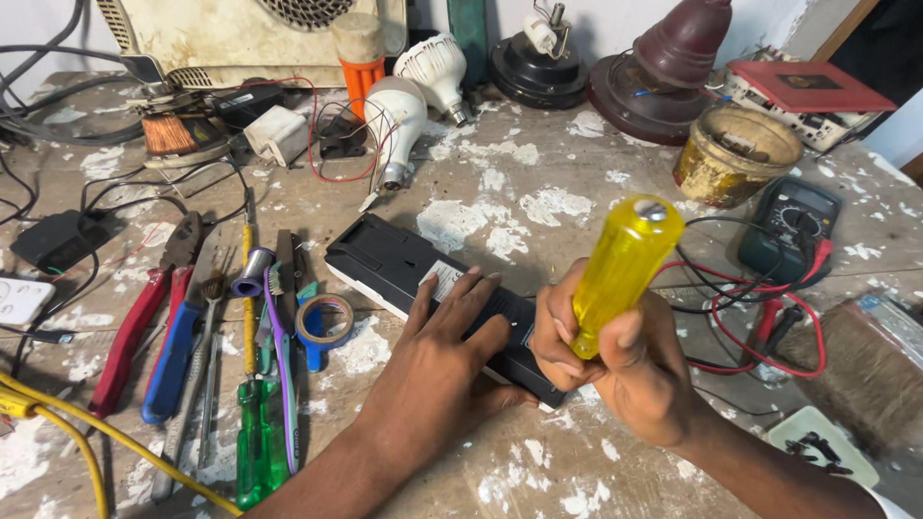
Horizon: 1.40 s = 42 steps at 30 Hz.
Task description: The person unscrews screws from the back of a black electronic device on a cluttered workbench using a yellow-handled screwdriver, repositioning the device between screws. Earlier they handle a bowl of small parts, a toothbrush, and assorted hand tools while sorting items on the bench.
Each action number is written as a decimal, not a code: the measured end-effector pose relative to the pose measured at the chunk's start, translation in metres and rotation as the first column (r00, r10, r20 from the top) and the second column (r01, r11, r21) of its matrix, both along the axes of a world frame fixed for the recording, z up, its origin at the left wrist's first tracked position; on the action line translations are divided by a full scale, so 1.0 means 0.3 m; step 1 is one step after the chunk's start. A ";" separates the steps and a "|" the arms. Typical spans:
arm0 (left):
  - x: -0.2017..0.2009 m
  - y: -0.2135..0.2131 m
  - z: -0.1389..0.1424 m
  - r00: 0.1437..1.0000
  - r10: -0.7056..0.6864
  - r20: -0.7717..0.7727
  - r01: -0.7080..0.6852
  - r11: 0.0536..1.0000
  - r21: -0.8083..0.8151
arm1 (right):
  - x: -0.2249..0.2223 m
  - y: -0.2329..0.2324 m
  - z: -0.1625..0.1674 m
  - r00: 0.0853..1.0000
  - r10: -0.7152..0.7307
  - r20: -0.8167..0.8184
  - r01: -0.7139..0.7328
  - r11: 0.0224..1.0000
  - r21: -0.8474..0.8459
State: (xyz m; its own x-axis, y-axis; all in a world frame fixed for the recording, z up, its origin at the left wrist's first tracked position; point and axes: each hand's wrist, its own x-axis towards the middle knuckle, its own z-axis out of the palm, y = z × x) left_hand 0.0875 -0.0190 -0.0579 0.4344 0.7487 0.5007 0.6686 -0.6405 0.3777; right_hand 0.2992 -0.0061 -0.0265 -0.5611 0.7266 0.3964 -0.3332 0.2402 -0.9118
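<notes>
A flat black device point(389, 259) with a white edge lies on the worn, paint-flecked workbench point(538, 183). My left hand point(447, 356) presses flat on its near end, fingers spread. My right hand point(615, 360) grips a screwdriver with a yellow translucent handle point(625, 264), held upright with its tip pointing down at the device's near end. The tip itself is hidden behind my fingers.
Pliers point(144, 317), a green screwdriver point(255, 437), a purple toothbrush point(281, 356) and blue tape point(323, 320) lie at left. White bulbs point(404, 115), a multimeter point(793, 226) with red leads, a rusty tin point(735, 154), a brush point(860, 370) and yellow cable point(67, 423) surround the middle.
</notes>
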 end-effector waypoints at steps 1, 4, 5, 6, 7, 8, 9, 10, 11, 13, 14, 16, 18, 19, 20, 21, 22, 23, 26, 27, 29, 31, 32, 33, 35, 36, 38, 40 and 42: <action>-0.006 -0.003 0.000 1.000 -0.010 0.004 0.010 1.000 0.001 | 0.001 0.001 -0.007 1.000 -0.016 -0.010 0.017 1.000 0.012; -0.015 -0.006 -0.002 1.000 -0.024 0.019 0.024 1.000 0.009 | 0.002 -0.001 -0.032 0.995 -0.085 -0.049 0.087 0.995 0.038; -0.016 -0.005 -0.003 0.999 -0.027 0.022 0.026 1.000 0.014 | -0.002 -0.005 -0.043 0.991 -0.117 -0.065 0.120 0.992 0.041; -0.017 -0.004 -0.004 0.999 -0.031 0.025 0.030 0.999 0.019 | -0.006 -0.010 -0.053 0.985 -0.150 -0.083 0.154 0.987 0.044; -0.017 -0.002 -0.005 0.999 -0.036 0.030 0.035 0.999 0.025 | -0.007 -0.017 -0.062 0.982 -0.155 -0.109 0.161 0.986 0.045; -0.017 0.001 -0.006 0.999 -0.040 0.026 0.039 0.999 0.023 | -0.010 -0.022 -0.070 0.978 -0.157 -0.136 0.165 0.985 0.047; -0.018 0.002 -0.006 0.999 -0.042 0.021 0.041 0.999 0.020 | -0.011 -0.026 -0.077 0.974 -0.158 -0.162 0.168 0.985 0.047; -0.020 0.001 -0.007 0.999 -0.045 0.016 0.045 0.999 0.015 | -0.012 -0.030 -0.083 0.978 -0.155 -0.142 0.164 0.985 0.054; -0.021 0.003 -0.006 0.998 -0.054 0.015 0.053 0.998 0.029 | -0.013 -0.031 -0.087 0.981 -0.153 -0.123 0.161 0.985 0.064; -0.029 0.005 0.003 0.997 -0.072 0.009 0.071 0.996 0.056 | -0.014 -0.028 -0.092 0.983 -0.142 -0.120 0.150 0.987 0.065; -0.034 0.007 0.012 0.997 -0.073 0.035 0.071 0.996 0.048 | -0.015 -0.026 -0.094 0.982 -0.134 -0.134 0.142 0.988 0.053; -0.039 0.017 0.044 0.994 -0.076 0.084 0.074 0.997 0.032 | -0.013 -0.023 -0.097 0.981 -0.122 -0.150 0.129 0.991 0.043; -0.042 0.010 0.091 0.958 -0.122 0.261 0.145 0.987 -0.073 | -0.010 -0.021 -0.102 0.983 -0.105 -0.151 0.115 0.992 0.056; -0.044 0.001 0.120 0.928 -0.134 0.347 0.186 0.975 -0.121 | -0.008 -0.020 -0.106 0.983 -0.105 -0.150 0.114 0.992 0.054; -0.046 -0.007 0.153 0.890 -0.172 0.422 0.254 0.956 -0.146 | -0.005 -0.018 -0.110 0.983 -0.104 -0.148 0.113 0.992 0.054; -0.049 -0.016 0.189 0.845 -0.204 0.495 0.322 0.932 -0.165 | -0.002 -0.016 -0.115 0.984 -0.102 -0.147 0.111 0.992 0.054; -0.046 -0.024 0.223 0.792 -0.231 0.565 0.391 0.903 -0.179 | 0.001 -0.014 -0.122 0.984 -0.112 -0.141 0.121 0.991 0.058; -0.036 -0.032 0.253 0.760 -0.280 0.586 0.446 0.881 -0.159 | 0.004 -0.013 -0.131 0.984 -0.123 -0.133 0.132 0.989 0.062; 0.020 -0.037 0.321 0.697 -0.366 0.617 0.560 0.816 -0.147 | 0.017 -0.002 -0.161 0.979 -0.193 -0.068 0.198 0.977 0.075; 0.046 -0.035 0.334 0.705 -0.362 0.609 0.567 0.804 -0.178 | 0.023 0.004 -0.170 0.974 -0.222 -0.041 0.224 0.971 0.082; 0.081 -0.035 0.350 0.703 -0.313 0.638 0.581 0.770 -0.263 | 0.044 0.023 -0.182 0.976 -0.220 0.011 0.217 0.969 0.120; 0.098 -0.036 0.356 0.682 -0.212 0.700 0.599 0.712 -0.368 | 0.061 0.038 -0.192 0.973 -0.223 0.052 0.214 0.966 0.146; 0.100 -0.036 0.356 0.679 -0.206 0.705 0.591 0.722 -0.359 | 0.068 0.044 -0.197 0.972 -0.227 0.068 0.214 0.965 0.153; 0.101 -0.035 0.356 0.678 -0.200 0.707 0.584 0.731 -0.353 | 0.071 0.048 -0.203 0.969 -0.232 0.081 0.217 0.963 0.160; 0.103 -0.028 0.351 0.654 -0.227 0.721 0.601 0.734 -0.315 | 0.076 0.051 -0.219 0.976 -0.209 0.057 0.198 0.968 0.154; 0.098 -0.025 0.347 0.634 -0.253 0.731 0.622 0.729 -0.287 | 0.077 0.050 -0.228 0.980 -0.195 0.045 0.187 0.971 0.149; 0.100 -0.023 0.334 0.635 -0.278 0.721 0.619 0.742 -0.259 | 0.085 0.050 -0.246 0.975 -0.218 0.038 0.210 0.964 0.161; 0.108 -0.020 0.320 0.680 -0.272 0.680 0.567 0.783 -0.254 | 0.098 0.055 -0.262 0.971 -0.236 0.044 0.226 0.959 0.169; 0.117 -0.001 0.314 0.705 -0.465 0.536 0.511 0.857 0.071 | 0.122 0.052 -0.278 0.964 -0.256 0.068 0.242 0.956 0.165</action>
